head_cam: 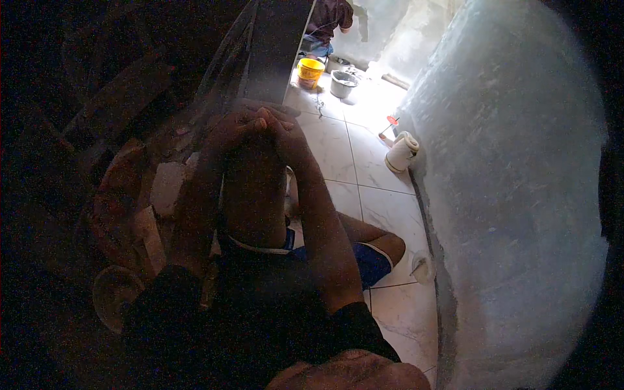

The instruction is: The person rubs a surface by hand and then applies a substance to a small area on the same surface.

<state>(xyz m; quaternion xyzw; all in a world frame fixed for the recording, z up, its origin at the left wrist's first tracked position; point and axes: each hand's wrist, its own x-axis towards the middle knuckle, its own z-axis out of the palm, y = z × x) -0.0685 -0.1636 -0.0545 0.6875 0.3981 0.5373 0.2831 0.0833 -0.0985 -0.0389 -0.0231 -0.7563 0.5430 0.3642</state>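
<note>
My left hand [239, 124] and my right hand [279, 122] are clasped together over my raised knee [256, 156], with the fingers interlaced. No tool or other object shows in either hand. The finger details are dim in the shadow. My other leg [378, 239] is folded to the right on the white marbled tile floor [329, 146]. Beyond the hands and to the right, a cream-coloured jug [402, 152] with a lid stands by the wall. Beside it, a small red disc [392, 120] sits on a thin stick.
A yellow bucket [310, 73] and a grey bucket [343, 85] stand in bright light ahead, near another person [329, 22]. A rough plastered wall [512, 170] runs along the right. A pale round container [422, 267] lies at its foot. Pale blocks [168, 187] and a round vessel [117, 297] are dim at left.
</note>
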